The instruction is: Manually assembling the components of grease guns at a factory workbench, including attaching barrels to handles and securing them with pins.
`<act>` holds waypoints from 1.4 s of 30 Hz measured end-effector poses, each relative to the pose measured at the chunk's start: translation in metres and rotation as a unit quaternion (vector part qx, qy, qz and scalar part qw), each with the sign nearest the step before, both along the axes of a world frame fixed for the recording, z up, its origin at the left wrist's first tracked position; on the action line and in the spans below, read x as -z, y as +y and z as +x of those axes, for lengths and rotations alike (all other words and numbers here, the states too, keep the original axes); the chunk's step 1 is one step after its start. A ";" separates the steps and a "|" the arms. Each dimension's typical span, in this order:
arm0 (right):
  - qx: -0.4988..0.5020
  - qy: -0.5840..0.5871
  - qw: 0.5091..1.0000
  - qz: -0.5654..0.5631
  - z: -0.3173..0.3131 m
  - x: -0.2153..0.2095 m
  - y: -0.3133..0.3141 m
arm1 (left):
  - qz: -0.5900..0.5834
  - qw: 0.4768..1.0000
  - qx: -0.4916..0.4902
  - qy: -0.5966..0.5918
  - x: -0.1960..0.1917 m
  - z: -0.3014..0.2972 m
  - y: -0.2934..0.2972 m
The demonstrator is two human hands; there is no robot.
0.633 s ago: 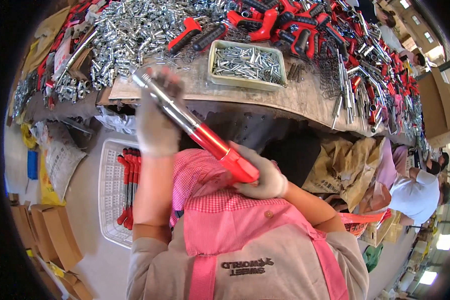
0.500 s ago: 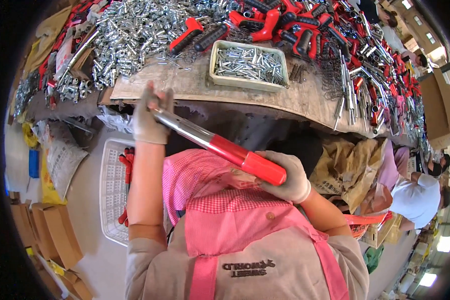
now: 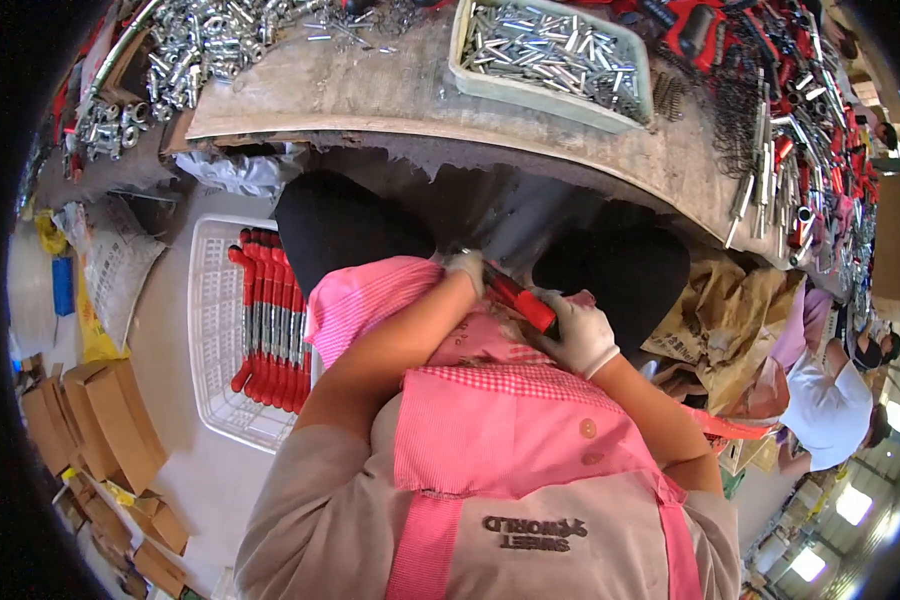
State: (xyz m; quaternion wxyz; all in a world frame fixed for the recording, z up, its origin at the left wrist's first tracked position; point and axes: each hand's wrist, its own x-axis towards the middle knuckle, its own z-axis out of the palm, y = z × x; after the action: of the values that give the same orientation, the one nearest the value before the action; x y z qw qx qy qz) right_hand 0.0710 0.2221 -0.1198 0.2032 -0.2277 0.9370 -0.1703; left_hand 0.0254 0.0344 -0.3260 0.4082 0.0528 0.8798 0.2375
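Low over my lap, against the pink checked apron (image 3: 530, 430), I hold a red-and-chrome tubular tool (image 3: 518, 300) slantwise. My left hand (image 3: 467, 274), in a pale glove, is closed round its farther chrome end. My right hand (image 3: 582, 335), gloved too, grips the nearer red end. The tool looks foreshortened and dark in its middle, and my fingers hide part of both ends. To my left a white plastic basket (image 3: 202, 345) holds a row of several similar red-and-silver tools (image 3: 270, 330).
Ahead is a workbench (image 3: 370, 85) with a bending front edge. On it are a tray (image 3: 550, 105) of small metal pins, heaped metal fittings (image 3: 205, 50), coil springs (image 3: 735, 130) and red-and-black handles (image 3: 695, 35). Brown paper sacks (image 3: 710, 310) lie right; cardboard boxes (image 3: 120, 425) stand left.
The tool has come down from near the bench edge to my lap. My left hand has moved down and right with it. More of the basket's tools now show.
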 end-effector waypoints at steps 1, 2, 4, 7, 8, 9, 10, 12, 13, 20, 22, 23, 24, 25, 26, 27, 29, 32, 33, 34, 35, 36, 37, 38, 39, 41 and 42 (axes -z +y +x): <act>-0.037 -0.036 0.996 0.067 0.004 0.013 0.005 | -0.082 0.994 0.022 -0.070 0.004 0.002 0.024; -0.030 -0.045 0.996 0.071 0.010 0.026 0.010 | -0.074 0.988 0.107 -0.088 -0.002 0.001 0.034; -0.051 -0.029 0.994 0.096 0.019 0.044 0.015 | -0.061 0.973 0.192 -0.115 0.010 0.004 0.040; -0.101 -0.047 0.987 0.113 0.012 0.057 0.005 | -0.090 0.927 0.362 -0.045 0.170 0.060 0.073; -0.121 -0.048 0.987 0.092 0.009 0.051 -0.005 | 0.097 0.975 -0.032 -0.195 0.241 0.081 0.070; -0.147 -0.036 0.986 0.071 0.006 0.043 -0.013 | 0.260 0.822 -0.426 -0.273 0.302 0.102 -0.003; -0.122 -0.034 0.985 0.115 0.002 0.056 -0.003 | 0.282 0.825 -0.393 -0.294 0.254 0.080 0.079; -0.078 -0.066 0.982 0.161 -0.006 0.059 0.009 | -0.127 0.939 0.310 -0.083 0.101 0.004 0.071; -0.092 -0.081 0.979 0.163 -0.010 0.056 0.001 | -0.131 0.941 0.300 -0.090 0.075 0.001 0.057; -0.105 -0.109 0.977 0.149 -0.045 0.031 -0.054 | -0.095 0.989 0.004 -0.111 0.055 -0.008 0.013; -0.081 -0.140 0.979 0.126 -0.066 0.037 -0.070 | -0.071 0.994 0.044 -0.077 0.050 -0.020 -0.004; -0.054 -0.154 0.976 0.144 -0.075 0.046 -0.080 | -0.042 0.997 0.042 -0.051 0.044 -0.027 -0.011; -0.029 -0.170 0.972 0.161 -0.082 0.051 -0.094 | -0.015 0.999 0.037 -0.028 0.034 -0.031 -0.020; -0.039 -0.187 0.967 0.171 -0.089 0.047 -0.101 | 0.015 0.999 0.035 -0.005 0.019 -0.035 -0.026; -0.054 -0.193 0.963 0.180 -0.089 0.059 -0.097 | 0.045 0.998 0.035 0.019 0.003 -0.041 -0.030; -0.071 -0.198 0.960 0.187 -0.089 0.070 -0.093 | 0.073 0.996 0.035 0.043 -0.016 -0.047 -0.034; -0.075 -0.176 0.967 0.168 -0.079 0.047 -0.083 | 0.234 0.957 -0.111 0.134 -0.056 -0.046 -0.036; -0.041 -0.190 0.969 0.152 -0.067 0.031 -0.064 | 0.271 0.950 -0.154 -0.030 -0.093 -0.037 -0.011; -0.028 -0.187 0.972 0.141 -0.066 0.026 -0.063 | 0.269 0.946 -0.180 0.021 -0.077 -0.029 -0.004; -0.037 -0.199 0.968 0.147 -0.068 0.031 -0.060 | 0.187 0.964 -0.183 0.052 -0.089 -0.028 0.005; -0.026 -0.197 0.969 0.144 -0.072 0.035 -0.059 | 0.104 0.973 -0.186 0.083 -0.099 -0.029 0.013; -0.020 -0.203 0.967 0.155 -0.075 0.037 -0.063 | 0.091 0.969 -0.205 0.104 -0.098 -0.027 0.014; -0.015 -0.213 0.963 0.167 -0.073 0.039 -0.066 | 0.084 0.972 -0.188 0.114 -0.081 -0.025 0.011; -0.002 -0.201 0.965 0.166 -0.067 0.047 -0.068 | 0.077 0.974 -0.172 0.123 -0.065 -0.023 0.009; 0.013 -0.186 0.968 0.166 -0.068 0.062 -0.067 | 0.051 0.971 -0.180 0.152 -0.092 -0.029 0.013; 0.024 -0.170 0.974 0.145 -0.066 0.088 -0.064 | 0.046 0.971 -0.185 0.147 -0.081 -0.029 0.016; 0.034 -0.150 0.979 0.135 -0.072 0.095 -0.063 | 0.042 0.971 -0.190 0.140 -0.067 -0.036 0.014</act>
State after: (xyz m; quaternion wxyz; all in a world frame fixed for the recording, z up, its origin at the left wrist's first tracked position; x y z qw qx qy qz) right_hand -0.0010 0.1589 -0.2153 0.3641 -0.1379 0.9175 -0.0817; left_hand -0.0109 0.0480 -0.2588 0.2254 -0.0656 0.9115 0.3379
